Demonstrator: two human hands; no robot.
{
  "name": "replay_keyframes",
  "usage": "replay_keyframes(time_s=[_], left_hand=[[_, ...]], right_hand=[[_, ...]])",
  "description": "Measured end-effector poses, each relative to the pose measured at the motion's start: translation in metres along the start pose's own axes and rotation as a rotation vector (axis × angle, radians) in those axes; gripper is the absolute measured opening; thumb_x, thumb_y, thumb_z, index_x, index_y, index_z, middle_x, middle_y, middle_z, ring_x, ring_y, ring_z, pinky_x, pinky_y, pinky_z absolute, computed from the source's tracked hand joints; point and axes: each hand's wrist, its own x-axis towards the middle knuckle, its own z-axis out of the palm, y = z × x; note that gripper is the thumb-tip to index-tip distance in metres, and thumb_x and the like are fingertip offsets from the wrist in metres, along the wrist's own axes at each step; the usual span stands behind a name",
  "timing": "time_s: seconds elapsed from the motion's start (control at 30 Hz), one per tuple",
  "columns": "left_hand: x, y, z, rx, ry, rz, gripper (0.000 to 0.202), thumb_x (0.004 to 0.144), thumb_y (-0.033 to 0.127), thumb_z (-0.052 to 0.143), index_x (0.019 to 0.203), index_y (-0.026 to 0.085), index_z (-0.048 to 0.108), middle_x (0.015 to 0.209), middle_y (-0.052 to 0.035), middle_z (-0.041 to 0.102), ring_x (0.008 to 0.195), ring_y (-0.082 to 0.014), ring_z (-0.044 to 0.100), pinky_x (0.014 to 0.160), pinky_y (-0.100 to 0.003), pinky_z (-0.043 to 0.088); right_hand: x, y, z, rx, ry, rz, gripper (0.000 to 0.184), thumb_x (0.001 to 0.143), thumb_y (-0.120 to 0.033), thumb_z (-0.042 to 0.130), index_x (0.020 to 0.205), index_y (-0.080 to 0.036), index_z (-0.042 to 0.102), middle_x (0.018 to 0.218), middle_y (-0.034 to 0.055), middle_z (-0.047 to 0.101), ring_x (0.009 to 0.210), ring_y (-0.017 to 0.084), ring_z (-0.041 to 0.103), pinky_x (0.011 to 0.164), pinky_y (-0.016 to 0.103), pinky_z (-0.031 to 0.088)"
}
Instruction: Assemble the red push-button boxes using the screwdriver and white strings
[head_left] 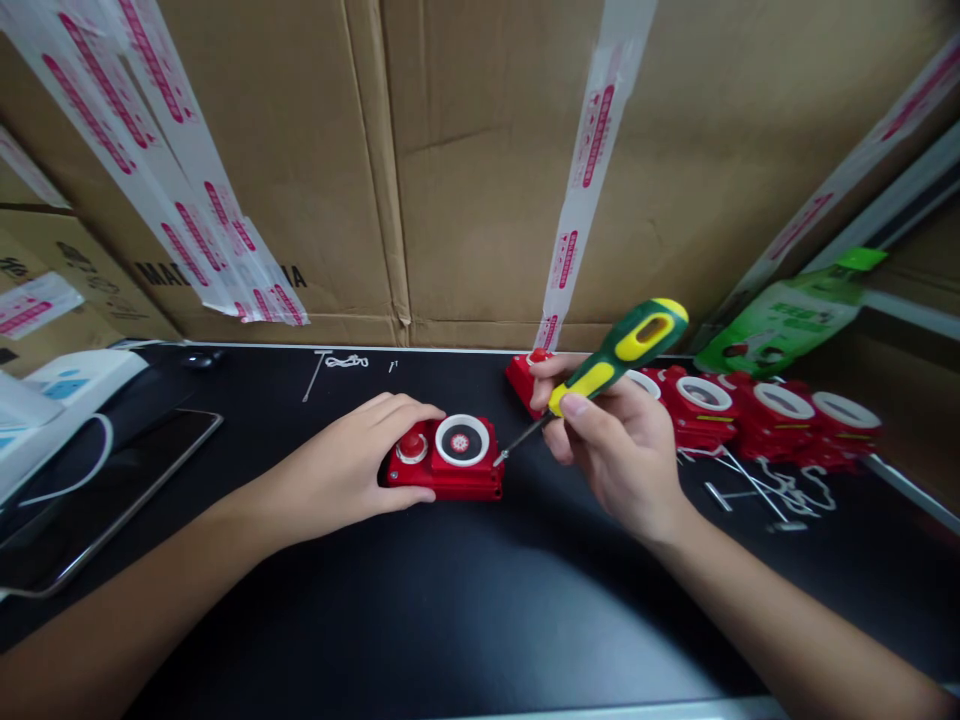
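Observation:
My left hand [367,455] grips the left end of a red box-shaped device [457,485], fingers behind it and thumb along its front side. The device lies on the black table, with a red button and a white-ringed round dial on its upper face. In my right hand [622,440] is a screwdriver [622,350] with a green and yellow handle, pinched between thumb and fingers. The shaft slants down to the left, and its tip is at the right corner of the device, where a small screw appears to sit.
Several more red devices [780,405] stand at the right, with T-shaped metal rods [739,492] and white cord before them. A green bottle [795,310] leans behind. A phone or tablet [112,500] lies at the left. Cardboard [480,180] walls the back. Small screws [393,366] lie near it.

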Motion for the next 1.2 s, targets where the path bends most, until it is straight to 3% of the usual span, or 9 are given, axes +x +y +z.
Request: replay_keyframes(time_s=[0.17, 0.43, 0.57, 0.83, 0.93, 1.07, 1.2], left_hand=[[0.000, 0.006, -0.001, 0.012, 0.101, 0.088, 0.061, 0.087, 0.046, 0.084, 0.138, 0.026, 0.056, 0.137, -0.0094, 0.062, 0.127, -0.0298, 0.059, 0.109, -0.046, 0.052], [-0.003, 0.015, 0.001, -0.057, 0.379, 0.202, 0.013, 0.094, 0.021, 0.075, 0.107, 0.024, 0.074, 0.127, -0.0077, 0.065, 0.124, -0.0257, 0.062, 0.109, -0.043, 0.052], [-0.002, 0.015, 0.000, -0.072, 0.439, 0.219, 0.011, 0.095, 0.014, 0.071, 0.099, 0.023, 0.075, 0.119, -0.0063, 0.068, 0.121, -0.0244, 0.065, 0.105, -0.042, 0.055], [0.000, 0.019, -0.002, -0.035, 0.439, 0.199, 0.009, 0.091, 0.014, 0.071, 0.089, 0.023, 0.071, 0.109, -0.0052, 0.067, 0.121, -0.0266, 0.066, 0.104, -0.044, 0.055], [0.002, 0.003, -0.013, 0.036, 0.537, 0.145, 0.007, 0.092, 0.017, 0.071, 0.089, 0.023, 0.070, 0.107, -0.0045, 0.065, 0.121, -0.0272, 0.066, 0.105, -0.045, 0.055], [0.005, -0.043, -0.030, 0.202, 0.799, -0.106, 0.009, 0.097, 0.032, 0.070, 0.094, 0.024, 0.074, 0.110, -0.0039, 0.063, 0.116, -0.0262, 0.065, 0.110, -0.050, 0.051], [0.007, -0.085, -0.030, 0.291, 0.770, -0.254, 0.024, 0.097, 0.045, 0.068, 0.092, 0.023, 0.078, 0.103, -0.0029, 0.063, 0.110, -0.0269, 0.062, 0.111, -0.052, 0.048]], right_hand=[[0.003, 0.001, 0.004, 0.206, 0.021, 0.115, 0.009, 0.096, -0.025, 0.071, 0.099, -0.019, 0.077, 0.090, 0.0026, 0.072, 0.055, 0.009, 0.060, 0.046, 0.020, 0.046], [-0.004, 0.002, 0.014, 0.365, -0.045, 0.233, 0.008, 0.096, -0.024, 0.072, 0.098, -0.018, 0.077, 0.093, 0.0027, 0.073, 0.066, 0.010, 0.066, 0.061, 0.021, 0.055], [-0.005, 0.002, 0.016, 0.347, -0.042, 0.232, 0.009, 0.095, -0.026, 0.074, 0.099, -0.019, 0.078, 0.092, 0.0022, 0.072, 0.066, 0.011, 0.065, 0.061, 0.023, 0.055], [-0.006, 0.002, 0.020, 0.259, -0.015, 0.236, 0.010, 0.094, -0.031, 0.074, 0.097, -0.022, 0.074, 0.093, 0.0026, 0.069, 0.065, 0.012, 0.060, 0.057, 0.026, 0.052], [0.002, -0.008, 0.008, 0.203, 0.228, 0.071, 0.008, 0.093, -0.030, 0.069, 0.088, -0.024, 0.070, 0.089, 0.0009, 0.064, 0.058, 0.010, 0.051, 0.050, 0.024, 0.045], [0.017, -0.018, -0.010, 0.261, 0.424, -0.041, 0.007, 0.090, -0.022, 0.066, 0.084, -0.022, 0.069, 0.087, 0.0014, 0.059, 0.058, 0.009, 0.045, 0.050, 0.022, 0.042], [0.023, -0.011, -0.010, 0.305, 0.453, 0.037, 0.006, 0.085, -0.021, 0.068, 0.080, -0.020, 0.070, 0.082, 0.0016, 0.059, 0.056, 0.008, 0.044, 0.048, 0.020, 0.039]])
